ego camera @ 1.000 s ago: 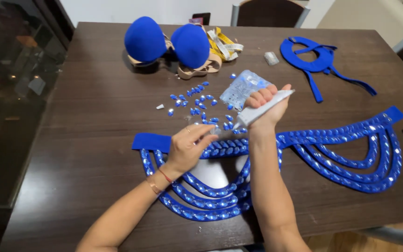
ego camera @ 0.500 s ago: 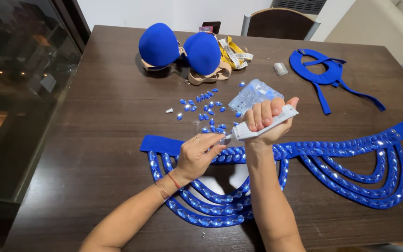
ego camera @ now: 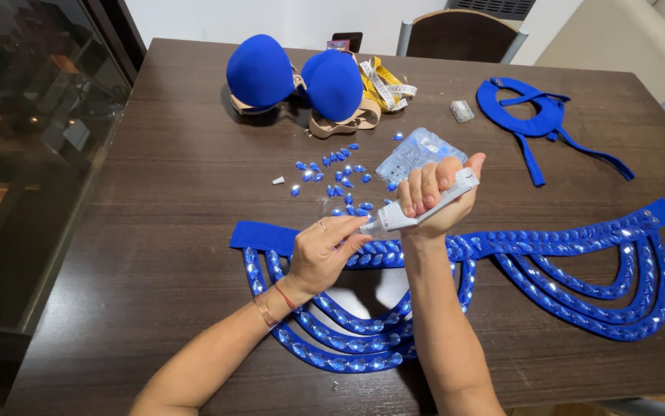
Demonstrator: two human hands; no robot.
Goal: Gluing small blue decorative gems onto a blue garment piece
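A: What's changed vs a sec ago?

B: Camera has come in closer. The right hand (ego camera: 436, 196) stays clenched round the white glue tube (ego camera: 421, 208), nozzle now at the left hand's (ego camera: 325, 250) fingertips.

A: Left grip?

B: Fingers pinched together at the nozzle; prob. a small gem, but it's too tiny to tell.

A: So glue's going on?

B: Looks like it. Both hands hover over the blue beaded strap piece (ego camera: 502, 246) near the table's (ego camera: 155, 216) front edge.

A: Rest?

B: Loose blue gems (ego camera: 332, 173) mid-table, clear bag (ego camera: 417, 150) beside them, blue padded cups (ego camera: 294, 73) by the far edge, unmoved.
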